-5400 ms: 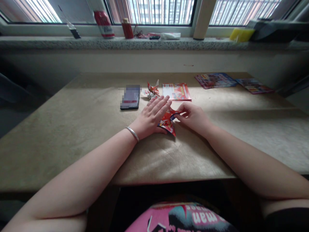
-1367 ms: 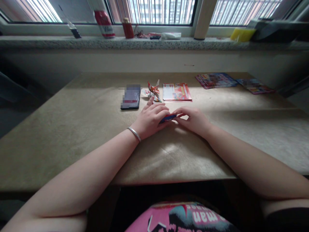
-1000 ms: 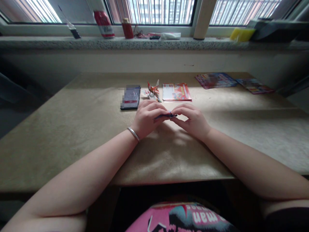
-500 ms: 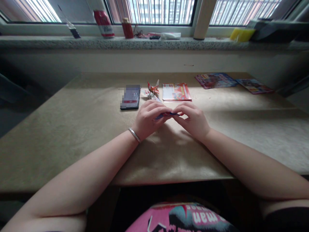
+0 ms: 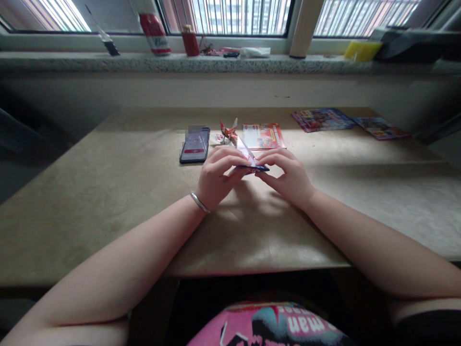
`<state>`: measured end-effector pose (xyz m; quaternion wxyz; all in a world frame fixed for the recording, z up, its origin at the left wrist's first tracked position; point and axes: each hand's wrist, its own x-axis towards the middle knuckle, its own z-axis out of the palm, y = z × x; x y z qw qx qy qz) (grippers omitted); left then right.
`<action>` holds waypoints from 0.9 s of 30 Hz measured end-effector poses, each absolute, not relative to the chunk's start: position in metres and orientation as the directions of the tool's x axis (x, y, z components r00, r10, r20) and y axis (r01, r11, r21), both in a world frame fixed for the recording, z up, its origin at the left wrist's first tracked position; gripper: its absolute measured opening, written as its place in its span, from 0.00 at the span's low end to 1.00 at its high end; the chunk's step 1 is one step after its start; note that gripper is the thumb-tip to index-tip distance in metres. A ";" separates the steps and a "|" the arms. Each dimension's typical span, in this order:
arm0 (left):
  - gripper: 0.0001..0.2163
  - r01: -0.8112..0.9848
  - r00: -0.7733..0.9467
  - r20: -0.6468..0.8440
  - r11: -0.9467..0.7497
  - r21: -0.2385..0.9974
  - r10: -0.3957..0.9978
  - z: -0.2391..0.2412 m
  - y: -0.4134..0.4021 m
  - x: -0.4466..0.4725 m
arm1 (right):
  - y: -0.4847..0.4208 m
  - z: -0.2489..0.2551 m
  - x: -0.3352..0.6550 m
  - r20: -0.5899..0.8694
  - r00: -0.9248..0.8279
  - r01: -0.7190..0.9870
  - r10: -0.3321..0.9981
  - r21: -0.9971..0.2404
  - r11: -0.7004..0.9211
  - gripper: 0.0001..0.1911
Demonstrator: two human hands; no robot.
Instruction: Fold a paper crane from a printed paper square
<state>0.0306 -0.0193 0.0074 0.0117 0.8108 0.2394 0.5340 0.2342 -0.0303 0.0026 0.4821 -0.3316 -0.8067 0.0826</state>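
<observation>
A folded piece of printed paper (image 5: 255, 168), blue and red with a pale side, is held above the table between my two hands. My left hand (image 5: 221, 168) pinches its left part, fingers on top and thumb beneath. At the right end, my right hand (image 5: 286, 170) grips it between thumb and fingers. Just beyond the hands stands a folded red and white paper figure (image 5: 229, 133) with pointed tips. Beside it on the right lies a stack of red and white printed sheets (image 5: 264, 136). My fingers hide part of the folded paper.
A phone (image 5: 195, 145) lies left of the paper figure. Colourful printed sheets (image 5: 323, 119) and another small pile (image 5: 381, 128) rest at the table's back right. The windowsill (image 5: 216, 64) holds a red can (image 5: 154, 34), a red lighter (image 5: 190, 41) and a yellow object (image 5: 362, 50).
The paper has tilted and opened out between my hands, so more of its pale side shows. My right fingers have shifted slightly along it.
</observation>
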 end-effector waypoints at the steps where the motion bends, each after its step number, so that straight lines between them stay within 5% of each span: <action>1: 0.05 0.395 0.313 0.856 -0.876 0.276 0.411 0.008 -0.019 0.031 | -0.031 0.003 0.235 0.734 -0.302 0.456 0.608 -0.449 0.768 0.04; 10: 0.03 0.482 0.307 0.850 -0.840 0.249 0.428 0.002 -0.014 0.028 | -0.033 0.010 0.243 0.823 -0.273 0.541 0.499 -0.297 0.787 0.06; 27: 0.07 0.489 0.318 0.808 -0.816 0.309 0.496 -0.002 -0.010 0.026 | -0.032 0.013 0.250 0.795 -0.284 0.513 0.535 -0.346 0.786 0.04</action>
